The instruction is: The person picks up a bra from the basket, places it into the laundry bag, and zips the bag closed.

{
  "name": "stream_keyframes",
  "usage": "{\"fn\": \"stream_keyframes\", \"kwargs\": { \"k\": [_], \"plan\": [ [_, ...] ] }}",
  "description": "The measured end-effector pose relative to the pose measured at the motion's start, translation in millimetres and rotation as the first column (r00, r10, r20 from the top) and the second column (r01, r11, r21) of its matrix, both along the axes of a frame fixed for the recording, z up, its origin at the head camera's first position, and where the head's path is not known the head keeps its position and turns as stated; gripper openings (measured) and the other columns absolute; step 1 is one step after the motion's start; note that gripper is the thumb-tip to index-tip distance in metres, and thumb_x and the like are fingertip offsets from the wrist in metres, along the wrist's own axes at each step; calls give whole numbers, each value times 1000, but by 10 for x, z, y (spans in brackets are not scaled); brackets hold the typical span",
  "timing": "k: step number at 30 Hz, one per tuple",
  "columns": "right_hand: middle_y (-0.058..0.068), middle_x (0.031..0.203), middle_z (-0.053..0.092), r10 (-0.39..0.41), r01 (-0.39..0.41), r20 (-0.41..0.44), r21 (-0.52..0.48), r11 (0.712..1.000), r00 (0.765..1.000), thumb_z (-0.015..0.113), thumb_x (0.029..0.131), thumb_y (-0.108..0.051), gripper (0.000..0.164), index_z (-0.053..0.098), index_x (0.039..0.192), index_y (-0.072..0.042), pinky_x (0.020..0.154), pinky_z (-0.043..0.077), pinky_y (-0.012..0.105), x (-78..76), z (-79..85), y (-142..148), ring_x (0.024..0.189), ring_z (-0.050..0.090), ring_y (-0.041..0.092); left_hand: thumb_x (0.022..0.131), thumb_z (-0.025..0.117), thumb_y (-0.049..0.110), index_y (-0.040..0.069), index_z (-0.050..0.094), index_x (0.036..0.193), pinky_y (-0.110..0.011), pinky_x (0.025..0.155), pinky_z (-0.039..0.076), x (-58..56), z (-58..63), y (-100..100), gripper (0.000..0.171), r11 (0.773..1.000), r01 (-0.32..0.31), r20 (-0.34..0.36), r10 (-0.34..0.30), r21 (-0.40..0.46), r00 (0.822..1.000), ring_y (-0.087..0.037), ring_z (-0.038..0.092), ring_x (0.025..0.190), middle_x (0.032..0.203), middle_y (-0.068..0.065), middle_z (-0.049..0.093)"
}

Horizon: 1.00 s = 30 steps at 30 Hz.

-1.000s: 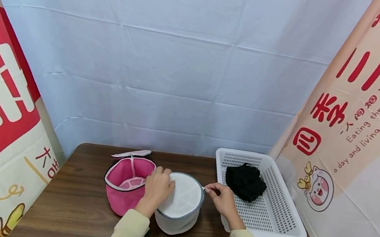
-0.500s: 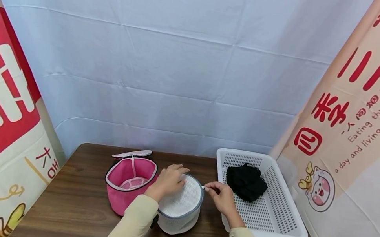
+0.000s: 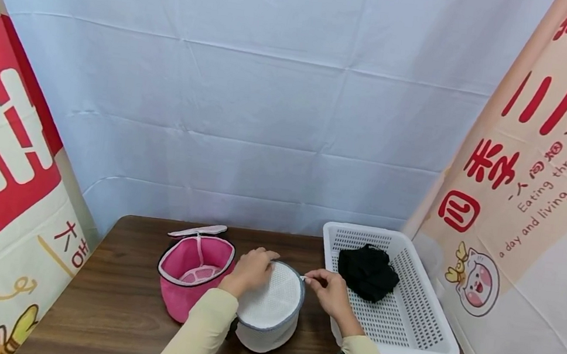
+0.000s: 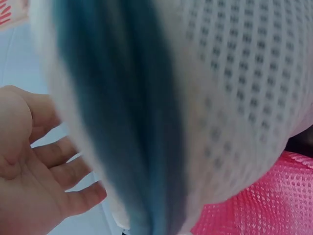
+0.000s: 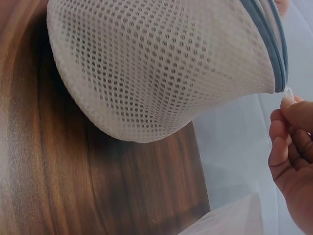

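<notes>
A white mesh laundry bag (image 3: pixel 273 303), round and upright with its lid lying over the top, stands on the wooden table. Blue-grey zipper trim (image 5: pixel 268 39) runs round its upper edge. My left hand (image 3: pixel 252 270) rests across the lid's far left side, fingers extended; the left wrist view has these fingers (image 4: pixel 63 166) at the far side of the trim. On the right, my right hand (image 3: pixel 334 294) pinches the small pale zipper pull (image 5: pixel 288 92) at the rim between thumb and forefinger. Part of the lid is hidden under my left hand.
Close on the left stands a pink laundry bag (image 3: pixel 177 300), its lid flipped back and pink mesh inside. A white perforated basket (image 3: pixel 421 330) holding a bundle of black cloth (image 3: pixel 367 272) sits at the right. Curtains hang behind the table and at both sides.
My left hand has shifted from the left rim farther right over the lid, its fingers straightening. My right hand keeps its pinch on the zipper pull at nearly the same spot.
</notes>
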State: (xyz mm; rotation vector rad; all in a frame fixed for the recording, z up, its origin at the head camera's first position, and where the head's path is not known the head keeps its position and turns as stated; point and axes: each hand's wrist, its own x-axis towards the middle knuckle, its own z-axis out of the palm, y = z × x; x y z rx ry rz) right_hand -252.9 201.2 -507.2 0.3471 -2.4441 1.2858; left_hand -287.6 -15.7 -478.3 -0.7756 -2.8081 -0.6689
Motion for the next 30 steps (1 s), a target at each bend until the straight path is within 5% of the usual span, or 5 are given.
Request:
{"fn": "stream_keyframes", "kwargs": {
  "k": [11, 18, 30],
  "plan": [
    [-6, 74, 66, -10, 10, 11, 27, 1000, 1000, 72, 81, -10, 6, 71, 81, -4, 55, 44, 25, -10, 35, -39, 63, 54, 9, 87, 65, 13, 5, 69, 97, -37, 76, 48, -18, -31, -69, 13, 999, -25, -24, 26, 45, 999, -25, 59, 88, 91, -9, 61],
    [-5, 73, 66, -10, 10, -17, 20, 1000, 1000, 73, 80, -10, 7, 71, 80, -4, 56, 44, 25, -18, 26, -34, 63, 55, 10, 88, 64, 12, 7, 65, 88, -31, 67, 46, 18, -36, -107, 6, 992, -26, 66, 18, 120, 998, -16, 53, 78, 83, -3, 55],
    [-5, 72, 66, 4, -2, -65, 31, 1000, 998, 73, 80, -8, 5, 70, 77, -5, 54, 44, 25, -7, 15, -62, 62, 55, 9, 88, 63, 11, 7, 64, 86, -30, 65, 44, 57, -36, -155, 4, 982, -27, 94, 10, 185, 995, -15, 49, 72, 79, -2, 53]
  ]
}}
